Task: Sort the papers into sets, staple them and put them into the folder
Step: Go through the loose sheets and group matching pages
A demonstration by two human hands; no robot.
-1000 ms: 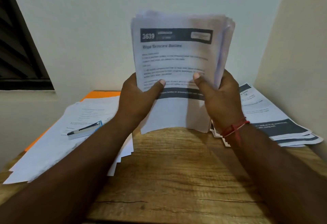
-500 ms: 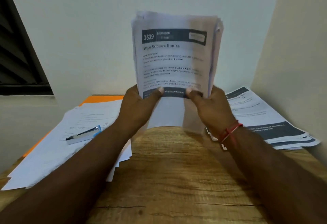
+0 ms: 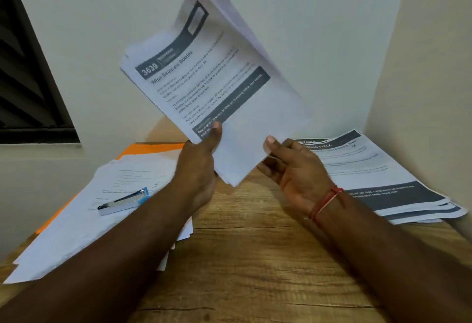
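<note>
Your left hand (image 3: 201,167) has the thick stack of white printed papers with the dark header band (image 3: 204,80). Its thumb presses on the front sheet and the fingers are closed behind, at the long edge near the lower corner. The stack is in the air above both hands, not upright. Its long axis leans up and away to the left from your hands, and its lowest corner hangs between them. The thumb of your right hand (image 3: 296,172) is at the short bottom edge and its fingers are half curled under it. I cannot tell if this hand really pinches the paper or only touches it, so count on the left hand for the weight. The small silver stapler with the blue end (image 3: 122,201) lies to the left of your left wrist, well apart from your right hand, on loose white sheets (image 3: 76,220) that cover the flat orange folder (image 3: 153,147). So the stapler and the folder are both on the left-hand side, and I think the next move needs this. Either pass the stack fully to the right hand, or lay it on the brown wooden table (image 3: 255,259) between your arms. This makes the left hand free for the stapler.
</note>
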